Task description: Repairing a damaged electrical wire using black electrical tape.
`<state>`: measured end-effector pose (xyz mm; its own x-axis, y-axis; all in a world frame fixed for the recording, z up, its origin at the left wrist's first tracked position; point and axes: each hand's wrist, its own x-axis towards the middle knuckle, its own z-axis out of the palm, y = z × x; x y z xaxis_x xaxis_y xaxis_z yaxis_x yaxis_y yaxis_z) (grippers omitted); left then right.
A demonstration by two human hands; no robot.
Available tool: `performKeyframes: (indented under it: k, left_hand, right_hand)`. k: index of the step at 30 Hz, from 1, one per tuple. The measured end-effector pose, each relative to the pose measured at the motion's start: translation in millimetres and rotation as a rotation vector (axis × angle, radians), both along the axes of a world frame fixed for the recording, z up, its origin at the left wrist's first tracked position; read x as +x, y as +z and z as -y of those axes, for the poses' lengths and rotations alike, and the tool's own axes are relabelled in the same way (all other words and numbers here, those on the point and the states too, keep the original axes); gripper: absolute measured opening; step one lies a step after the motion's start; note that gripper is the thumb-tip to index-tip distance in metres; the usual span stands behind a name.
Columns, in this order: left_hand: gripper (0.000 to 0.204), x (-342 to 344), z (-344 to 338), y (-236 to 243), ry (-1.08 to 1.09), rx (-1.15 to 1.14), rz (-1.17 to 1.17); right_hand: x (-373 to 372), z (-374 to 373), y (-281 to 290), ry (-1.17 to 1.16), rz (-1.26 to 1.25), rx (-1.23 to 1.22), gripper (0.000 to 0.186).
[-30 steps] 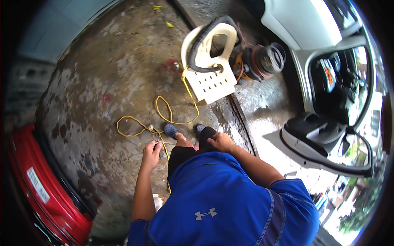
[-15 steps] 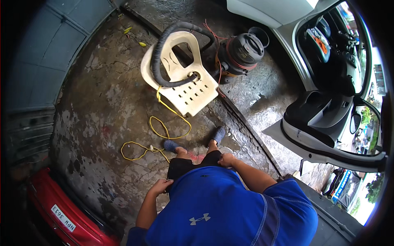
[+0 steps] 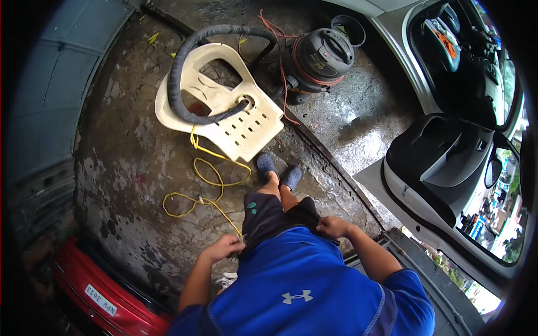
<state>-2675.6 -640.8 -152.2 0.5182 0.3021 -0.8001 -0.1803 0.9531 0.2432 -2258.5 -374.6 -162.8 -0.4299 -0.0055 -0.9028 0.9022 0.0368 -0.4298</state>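
standing on cracked, blotchy concrete (image 3: pixel 126 151), i judge myself between grips; reaching anything ahead would call for freeing a hand and leaning forward. to my right, an open car door (image 3: pixel 434 159) shows smooth moulded plastic. beyond my feet is a barrel-shaped vacuum (image 3: pixel 322 60) with a domed dark lid, and nearer, a cream plastic chair (image 3: pixel 238 147), slotted and curved. a ribbed black hose (image 3: pixel 175 84) arches over the chair, its end at the seat. my dark, soft shorts (image 3: pixel 266 215) hang loose. a thin yellow cord (image 3: pixel 222 187) loops from chair to concrete, running toward my left hand (image 3: pixel 225 247); those fingers curl beside the shorts, and i cannot tell whether they grip anything. my right hand (image 3: pixel 333 227) seems clamped on the shorts, fingertips together, pinching cloth.
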Motion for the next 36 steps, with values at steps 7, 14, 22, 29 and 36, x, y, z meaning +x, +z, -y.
performKeyframes:
  k: [7,14,22,29,36]
  left_hand:
    - [0.023,-62,-191,-122,0.407,0.562,-0.539]
    - [0.026,-77,-317,-143,0.861,0.363,-0.437]
    - [0.02,-53,-386,-237,0.869,0.209,-0.549]
    - [0.013,-54,-428,-369,0.919,0.217,-0.574]
    - [0.012,-60,-435,-399,0.82,0.083,-0.851]
  right_hand:
    - [-71,-67,-34,-0.039,0.036,0.185,0.037]
    - [-172,-196,-199,-0.284,-0.279,0.511,0.029]
    - [-242,-326,-357,-0.386,-0.168,0.602,0.046]
    - [-265,-346,-437,-0.23,-0.427,0.611,0.044]
    - [-295,-357,-372,-0.541,-0.78,0.139,0.017]
